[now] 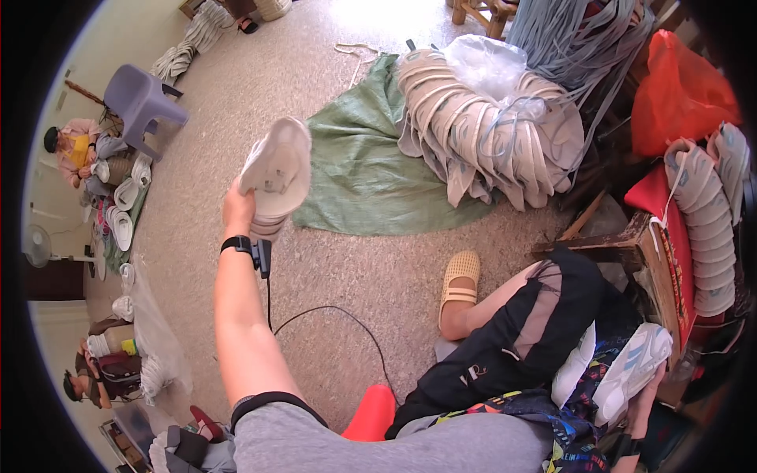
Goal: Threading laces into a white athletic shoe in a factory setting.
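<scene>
My left hand (236, 211) is stretched out over the floor and grips a small stack of white shoe soles (276, 169), held up on end. A black band with a small device and a cable (260, 256) sits on that wrist. My right hand (645, 404) is low at the right by my lap and is mostly hidden. It rests against a few white and pale blue soles (623, 364) lying on my black shorts; its grip on them is unclear.
A big heap of pale soles (481, 130) lies on a green sack (355, 173), with grey straps (576, 39) and a red bag (678, 87) behind. More stacked soles (710, 229) stand at right. A purple stool (142, 98) and two seated people (79, 150) are at left.
</scene>
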`<state>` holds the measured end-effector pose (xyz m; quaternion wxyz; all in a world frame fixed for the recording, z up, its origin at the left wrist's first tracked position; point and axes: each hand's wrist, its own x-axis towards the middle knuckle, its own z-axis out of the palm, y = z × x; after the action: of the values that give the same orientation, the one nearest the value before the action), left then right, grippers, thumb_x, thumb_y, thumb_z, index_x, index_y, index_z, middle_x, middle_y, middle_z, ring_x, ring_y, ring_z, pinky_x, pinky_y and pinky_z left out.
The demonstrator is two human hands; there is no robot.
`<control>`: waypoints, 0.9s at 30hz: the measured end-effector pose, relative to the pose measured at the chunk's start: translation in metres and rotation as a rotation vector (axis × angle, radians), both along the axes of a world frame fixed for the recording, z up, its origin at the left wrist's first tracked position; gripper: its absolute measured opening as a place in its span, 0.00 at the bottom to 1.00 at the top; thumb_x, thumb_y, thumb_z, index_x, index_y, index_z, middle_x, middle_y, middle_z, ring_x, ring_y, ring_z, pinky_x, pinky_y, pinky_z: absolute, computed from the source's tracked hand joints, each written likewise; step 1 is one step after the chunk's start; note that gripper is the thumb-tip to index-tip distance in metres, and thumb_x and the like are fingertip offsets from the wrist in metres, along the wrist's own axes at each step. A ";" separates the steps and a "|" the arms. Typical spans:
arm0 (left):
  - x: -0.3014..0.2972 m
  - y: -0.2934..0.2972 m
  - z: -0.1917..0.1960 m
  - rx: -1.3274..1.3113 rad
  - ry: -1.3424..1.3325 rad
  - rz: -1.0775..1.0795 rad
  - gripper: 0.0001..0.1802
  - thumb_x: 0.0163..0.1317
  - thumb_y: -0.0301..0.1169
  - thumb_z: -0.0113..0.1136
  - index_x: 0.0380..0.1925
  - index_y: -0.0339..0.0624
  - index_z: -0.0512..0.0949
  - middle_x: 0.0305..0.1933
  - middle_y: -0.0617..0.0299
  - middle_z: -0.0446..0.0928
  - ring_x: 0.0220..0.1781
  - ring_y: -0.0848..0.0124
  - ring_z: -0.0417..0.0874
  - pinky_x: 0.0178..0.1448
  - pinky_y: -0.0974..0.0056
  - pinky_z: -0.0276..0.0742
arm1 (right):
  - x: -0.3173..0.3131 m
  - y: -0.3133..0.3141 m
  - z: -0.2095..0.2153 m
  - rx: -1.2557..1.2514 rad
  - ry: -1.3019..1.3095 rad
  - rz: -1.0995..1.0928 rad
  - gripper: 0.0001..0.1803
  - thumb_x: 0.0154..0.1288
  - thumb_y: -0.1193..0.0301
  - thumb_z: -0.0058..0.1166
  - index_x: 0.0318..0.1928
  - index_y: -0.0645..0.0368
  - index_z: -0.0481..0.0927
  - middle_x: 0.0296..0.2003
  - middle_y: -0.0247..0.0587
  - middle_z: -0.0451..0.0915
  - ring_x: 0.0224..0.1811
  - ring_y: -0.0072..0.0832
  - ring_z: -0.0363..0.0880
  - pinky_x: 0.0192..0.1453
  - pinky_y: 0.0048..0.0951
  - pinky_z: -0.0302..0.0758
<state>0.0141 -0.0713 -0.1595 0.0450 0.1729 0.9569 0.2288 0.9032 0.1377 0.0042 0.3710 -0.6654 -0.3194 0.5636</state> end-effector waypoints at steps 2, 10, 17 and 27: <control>-0.001 0.061 -0.025 0.141 0.290 -0.223 0.21 0.62 0.33 0.57 0.55 0.43 0.75 0.52 0.45 0.79 0.55 0.47 0.78 0.57 0.52 0.73 | -0.005 -0.010 0.011 0.035 -0.015 -0.021 0.44 0.67 0.35 0.38 0.73 0.49 0.57 0.70 0.37 0.62 0.70 0.37 0.62 0.73 0.37 0.59; 0.047 0.121 -0.114 -0.329 0.364 -0.407 0.25 0.64 0.29 0.47 0.62 0.56 0.72 0.57 0.54 0.73 0.56 0.49 0.74 0.61 0.48 0.69 | -0.003 -0.009 -0.002 0.022 0.031 0.124 0.43 0.67 0.34 0.35 0.73 0.46 0.56 0.70 0.38 0.62 0.70 0.38 0.63 0.71 0.40 0.63; 0.104 0.098 -0.137 -0.519 0.270 -0.535 0.10 0.61 0.29 0.52 0.42 0.50 0.77 0.43 0.51 0.79 0.44 0.50 0.81 0.47 0.50 0.76 | -0.008 -0.012 0.006 0.011 -0.018 0.041 0.43 0.68 0.34 0.36 0.72 0.49 0.60 0.68 0.38 0.65 0.69 0.38 0.65 0.72 0.38 0.62; 0.210 0.004 -0.129 -0.618 0.062 -0.590 0.13 0.61 0.28 0.52 0.47 0.49 0.75 0.45 0.49 0.78 0.45 0.46 0.81 0.45 0.49 0.79 | 0.015 -0.003 -0.014 0.059 0.003 0.002 0.42 0.68 0.36 0.38 0.73 0.50 0.57 0.70 0.37 0.62 0.70 0.35 0.62 0.73 0.35 0.58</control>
<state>0.2237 -0.0670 -0.2883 0.1296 0.4246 0.8908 -0.0967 0.9186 0.1343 -0.0101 0.3905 -0.6530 -0.3362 0.5550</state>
